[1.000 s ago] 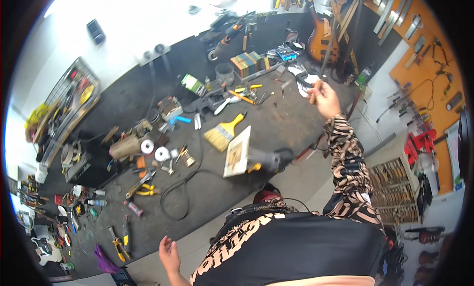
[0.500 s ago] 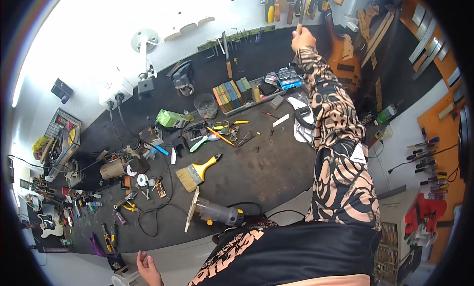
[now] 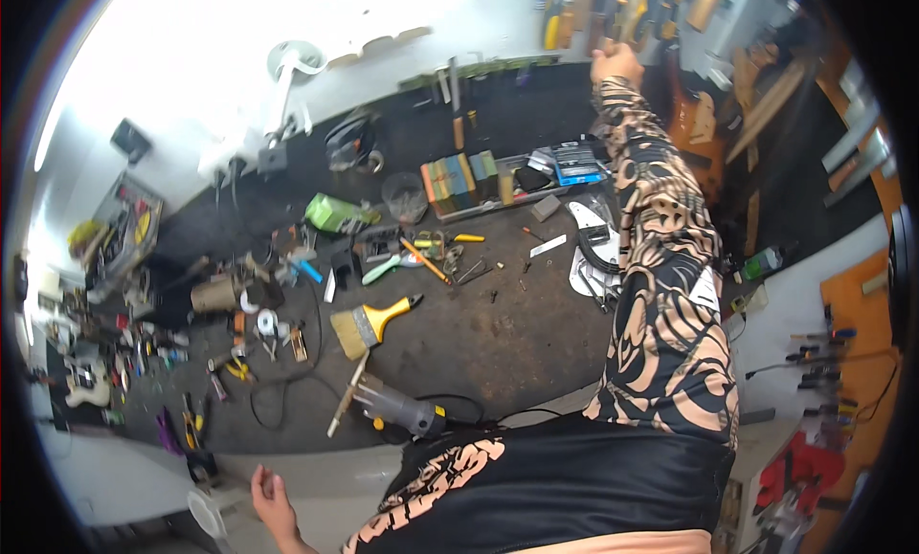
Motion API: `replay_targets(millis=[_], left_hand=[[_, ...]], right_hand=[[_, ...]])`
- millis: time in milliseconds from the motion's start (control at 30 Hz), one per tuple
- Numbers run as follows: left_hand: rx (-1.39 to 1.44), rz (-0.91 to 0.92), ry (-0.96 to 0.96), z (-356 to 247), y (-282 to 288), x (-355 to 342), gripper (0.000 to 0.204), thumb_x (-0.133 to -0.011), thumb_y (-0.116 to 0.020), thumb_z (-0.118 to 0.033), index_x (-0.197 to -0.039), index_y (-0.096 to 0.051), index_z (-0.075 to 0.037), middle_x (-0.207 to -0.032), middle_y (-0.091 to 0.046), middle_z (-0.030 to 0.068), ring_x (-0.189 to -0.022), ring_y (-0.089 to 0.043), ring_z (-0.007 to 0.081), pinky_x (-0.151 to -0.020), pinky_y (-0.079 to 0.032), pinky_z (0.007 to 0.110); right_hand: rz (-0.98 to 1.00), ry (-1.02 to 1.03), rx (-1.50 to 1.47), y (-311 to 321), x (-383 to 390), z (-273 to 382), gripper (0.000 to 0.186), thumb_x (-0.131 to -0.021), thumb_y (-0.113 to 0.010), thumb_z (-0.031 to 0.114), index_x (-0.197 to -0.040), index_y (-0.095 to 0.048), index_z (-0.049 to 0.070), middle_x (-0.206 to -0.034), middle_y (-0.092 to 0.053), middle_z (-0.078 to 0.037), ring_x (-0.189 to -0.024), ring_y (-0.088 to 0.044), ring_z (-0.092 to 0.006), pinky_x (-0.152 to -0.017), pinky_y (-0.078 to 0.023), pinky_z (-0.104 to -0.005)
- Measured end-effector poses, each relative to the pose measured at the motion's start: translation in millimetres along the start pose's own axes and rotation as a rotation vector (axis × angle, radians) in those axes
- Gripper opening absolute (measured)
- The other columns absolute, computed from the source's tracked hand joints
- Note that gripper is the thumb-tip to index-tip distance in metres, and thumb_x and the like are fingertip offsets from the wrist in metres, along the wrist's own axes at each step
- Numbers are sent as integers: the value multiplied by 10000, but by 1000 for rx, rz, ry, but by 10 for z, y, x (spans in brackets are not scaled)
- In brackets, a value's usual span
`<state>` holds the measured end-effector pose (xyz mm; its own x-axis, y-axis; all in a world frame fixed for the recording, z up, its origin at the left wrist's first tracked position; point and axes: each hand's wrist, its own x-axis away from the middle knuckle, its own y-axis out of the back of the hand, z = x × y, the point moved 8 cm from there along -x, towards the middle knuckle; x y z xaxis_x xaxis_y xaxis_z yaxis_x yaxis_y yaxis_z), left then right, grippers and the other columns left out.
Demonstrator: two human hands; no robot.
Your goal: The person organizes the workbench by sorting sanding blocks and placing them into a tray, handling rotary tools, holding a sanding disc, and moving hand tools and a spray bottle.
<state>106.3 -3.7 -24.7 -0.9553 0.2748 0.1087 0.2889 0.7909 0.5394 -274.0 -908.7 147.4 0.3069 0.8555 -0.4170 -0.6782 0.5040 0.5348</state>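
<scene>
With the arm stretched far ahead, my right hand [image 3: 617, 66] is at the tools hanging on the back wall. Its fingers are closed around a slim wooden-handled tool; motion smears the tool, and its exact kind cannot be made out. Yellow-and-black-handled tools [image 3: 553, 16] hang just left of this hand, and more handles [image 3: 639, 18] hang just beyond it. Low at the left, my left hand [image 3: 273, 504] hovers off the bench's near edge. Its fingers are loosely bent and apart, and nothing shows in it.
On the dark workbench [image 3: 498, 353] lie a wide paintbrush [image 3: 369, 326], a router-like power tool [image 3: 397, 406], sanding blocks [image 3: 459, 183] and a green packet [image 3: 335, 212]. A guitar body [image 3: 694, 138] stands right of my outstretched arm. Small tools and cables crowd the left side.
The whole view has shifted and blurred. My right hand is nearer the hanging tools, still closed, and the tool in it shows less. My left hand stays low, free of objects.
</scene>
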Motion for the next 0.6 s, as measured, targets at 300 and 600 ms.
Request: replay_targets(millis=[300,600], left_hand=[[-24,320,-609,-2667,-1527,62,464,-835,-737,-92,-1278,-607,-44,-1211,-645,105,-1125,-618,223,-945,-474,344],[-72,671,-925,-3460,-2965,114,458,-859,-738,-147,-1280,-586,-49,-1172,-648,130,-1105,-627,265,-935,-494,370]], right_hand=[[-39,36,56,-116,-235,-148,304,-772,-809,374,-962,-716,155,-958,-743,-115,-959,-713,-296,-877,-540,-411],[37,112,8,-199,-201,-26,310,-768,-812,392,-937,-721,149,-955,-740,-105,-972,-703,-289,-888,-528,-399]])
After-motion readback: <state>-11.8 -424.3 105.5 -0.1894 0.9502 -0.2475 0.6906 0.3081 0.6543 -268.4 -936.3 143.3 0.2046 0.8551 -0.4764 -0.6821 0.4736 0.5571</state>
